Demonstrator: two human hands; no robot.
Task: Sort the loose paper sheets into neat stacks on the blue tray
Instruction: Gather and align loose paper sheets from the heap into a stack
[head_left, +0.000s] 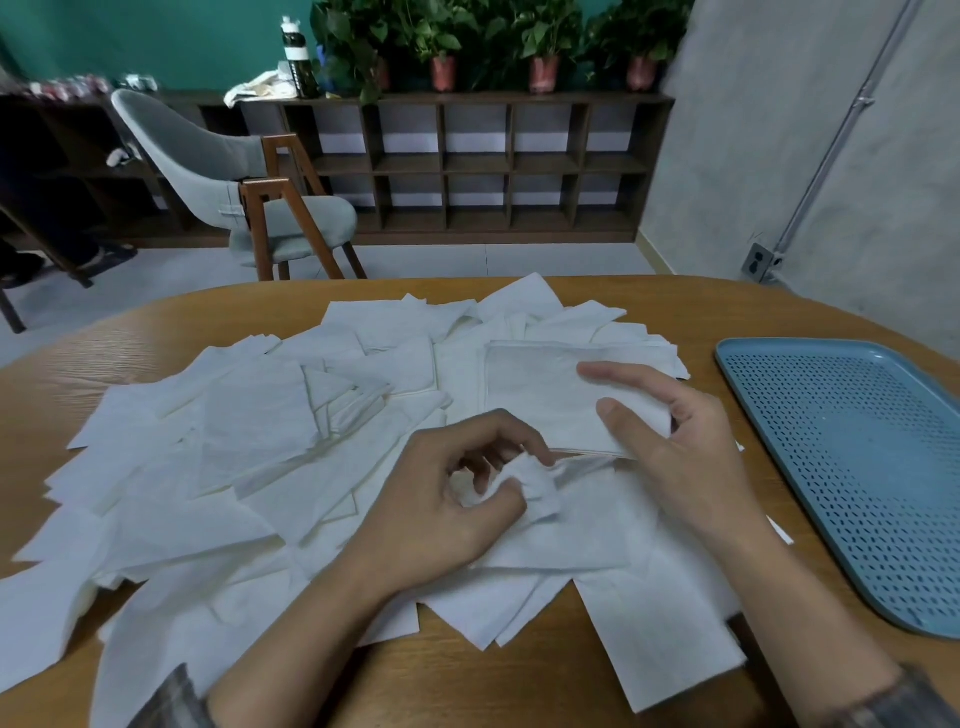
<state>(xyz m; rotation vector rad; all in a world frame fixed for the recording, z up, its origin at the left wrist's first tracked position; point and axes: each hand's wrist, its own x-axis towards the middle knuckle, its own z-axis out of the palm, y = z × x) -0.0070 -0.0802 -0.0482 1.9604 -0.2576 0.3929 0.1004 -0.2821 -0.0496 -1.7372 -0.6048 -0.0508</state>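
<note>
Several loose white paper sheets (249, 457) lie scattered in a wide overlapping heap across the wooden table (597, 691). My right hand (670, 441) grips a small squared-up stack of sheets (540, 395) by its near right corner, thumb on top, above the heap. My left hand (457, 499) pinches the crumpled corner of one sheet (535, 483) just left of that stack. The blue perforated tray (852, 467) sits at the right of the table with nothing on it, apart from both hands.
A grey chair with wooden legs (249, 192) stands beyond the table's far left edge. Behind it runs a dark cubby shelf (467, 166) topped with potted plants (441, 47) and a bottle (298, 57). A grey wall (810, 156) is at right.
</note>
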